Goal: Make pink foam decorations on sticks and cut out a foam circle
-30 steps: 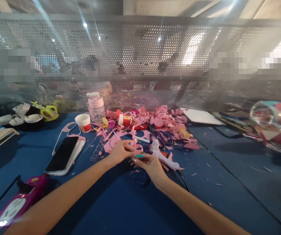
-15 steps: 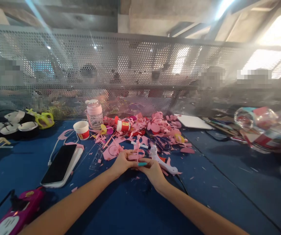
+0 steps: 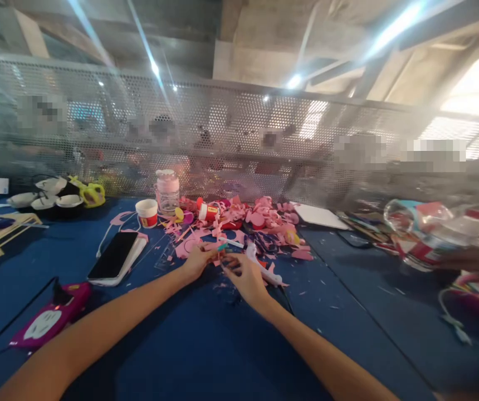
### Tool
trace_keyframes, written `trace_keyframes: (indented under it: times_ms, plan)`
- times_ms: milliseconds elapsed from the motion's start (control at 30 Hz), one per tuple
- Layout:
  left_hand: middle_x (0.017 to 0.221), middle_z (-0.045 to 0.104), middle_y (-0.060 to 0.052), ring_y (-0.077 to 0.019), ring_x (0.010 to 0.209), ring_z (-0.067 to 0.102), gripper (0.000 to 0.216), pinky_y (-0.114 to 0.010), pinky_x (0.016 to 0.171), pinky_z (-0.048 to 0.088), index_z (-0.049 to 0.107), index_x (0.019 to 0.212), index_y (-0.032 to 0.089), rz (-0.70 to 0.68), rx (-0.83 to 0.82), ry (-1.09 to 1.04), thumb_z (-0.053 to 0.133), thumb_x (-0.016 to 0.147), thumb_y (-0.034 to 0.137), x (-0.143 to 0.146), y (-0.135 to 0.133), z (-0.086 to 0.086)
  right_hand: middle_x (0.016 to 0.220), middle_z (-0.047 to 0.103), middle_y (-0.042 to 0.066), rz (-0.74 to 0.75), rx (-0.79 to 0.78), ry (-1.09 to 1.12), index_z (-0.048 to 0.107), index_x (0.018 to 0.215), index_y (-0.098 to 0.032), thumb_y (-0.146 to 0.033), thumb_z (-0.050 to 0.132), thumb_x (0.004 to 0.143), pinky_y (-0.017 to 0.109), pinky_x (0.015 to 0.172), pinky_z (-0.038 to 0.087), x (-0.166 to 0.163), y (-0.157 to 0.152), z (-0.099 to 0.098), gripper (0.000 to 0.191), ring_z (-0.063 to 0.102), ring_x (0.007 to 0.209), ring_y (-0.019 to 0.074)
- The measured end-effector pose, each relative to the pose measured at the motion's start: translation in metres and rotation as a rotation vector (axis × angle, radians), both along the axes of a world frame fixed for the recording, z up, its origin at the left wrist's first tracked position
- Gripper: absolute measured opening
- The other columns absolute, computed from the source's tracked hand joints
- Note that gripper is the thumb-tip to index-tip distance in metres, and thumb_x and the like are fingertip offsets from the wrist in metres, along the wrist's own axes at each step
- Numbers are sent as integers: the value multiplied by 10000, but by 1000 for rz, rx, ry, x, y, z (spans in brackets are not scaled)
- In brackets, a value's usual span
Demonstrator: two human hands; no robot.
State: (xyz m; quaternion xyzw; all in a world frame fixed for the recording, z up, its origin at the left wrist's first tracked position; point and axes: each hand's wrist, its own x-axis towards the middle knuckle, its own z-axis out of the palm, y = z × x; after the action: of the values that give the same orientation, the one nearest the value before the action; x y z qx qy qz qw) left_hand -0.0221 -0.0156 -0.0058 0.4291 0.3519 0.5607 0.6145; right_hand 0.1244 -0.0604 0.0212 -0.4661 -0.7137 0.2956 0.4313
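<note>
My left hand (image 3: 195,262) and my right hand (image 3: 245,277) meet over the blue table (image 3: 206,340) at the near edge of a heap of pink paper scraps (image 3: 256,220). Both hands have their fingers pinched together on a small pink paper piece (image 3: 218,252) held between them. A teal fingernail shows at the pinch. A white glue gun (image 3: 262,267) lies just right of my right hand, its black cord running back along my wrist.
A phone (image 3: 114,256) lies left of my hands, a magenta power strip (image 3: 51,320) nearer. A paper cup (image 3: 147,213), a clear jar (image 3: 167,192) and a red glue tube (image 3: 206,211) stand behind. A perforated metal screen (image 3: 239,145) closes the back. Clear bags (image 3: 423,231) lie right.
The view has tilted upward and shifted, so the table sits lower in the picture. My hands stay together on the pink piece, seeming slightly farther away.
</note>
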Motion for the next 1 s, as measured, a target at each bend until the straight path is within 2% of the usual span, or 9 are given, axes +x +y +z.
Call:
trace_keyframes:
  times_ms: [67,133,167,233,333,500,667,800,1000]
  plan:
    - [681,685,-44,-159,640,650,355,-275,635,510,622,730,117,24,-15,-5,781,499,335,0,-1,2,999,580,152,-62,110,-125,574,986,-97,-204,549,711,451,843,435,6,-4,16,296,541,932,265]
    - [669,682,-48,-168,617,656,394,-281,606,519,607,766,119,42,-25,4,790,487,329,0,-1,4,1062,533,166,-211,324,-480,533,1039,-85,-204,520,722,465,903,371,14,-8,34,339,446,1055,300]
    - [657,678,-50,-173,600,656,411,-284,584,522,600,777,118,52,-27,14,794,480,327,1,-2,4,1078,516,172,-282,356,-643,513,1066,-76,-210,530,708,467,891,369,19,-9,42,383,426,1063,316]
    - [632,669,-49,-183,568,652,437,-289,544,522,587,790,119,83,-21,36,798,465,321,3,-1,5,1069,500,201,-368,279,-917,497,1070,-50,-253,576,656,493,827,382,31,-8,54,468,432,1036,360]
    - [649,655,-18,-168,558,643,430,-287,548,525,566,820,141,193,25,65,774,494,330,5,1,4,1028,509,222,-289,32,-1121,504,1046,-21,-262,615,587,455,750,414,47,-1,59,530,476,986,373]
    - [765,642,-11,-157,649,638,327,-266,613,513,562,846,156,399,130,167,685,605,340,-13,12,12,1028,521,205,-207,-76,-1122,513,1026,-56,-257,631,565,375,703,429,54,14,41,517,522,955,344]
    - [819,634,-16,-142,737,610,295,-241,675,484,558,927,154,522,160,319,611,681,307,-61,36,42,1048,493,198,-248,-60,-1085,487,1037,-73,-219,552,666,358,696,422,47,17,27,404,558,908,311]
    - [759,650,-30,-136,659,604,270,-258,629,487,605,841,133,298,88,483,684,598,219,-88,48,60,1050,466,171,-299,3,-991,473,1005,-91,-229,474,728,333,627,418,44,17,27,310,583,810,266]
    - [602,649,-24,-126,528,549,232,-210,483,403,685,651,138,-27,-67,745,752,429,153,-95,43,63,934,484,109,-307,145,-650,437,902,-151,-238,435,726,342,670,412,46,18,22,197,532,804,237]
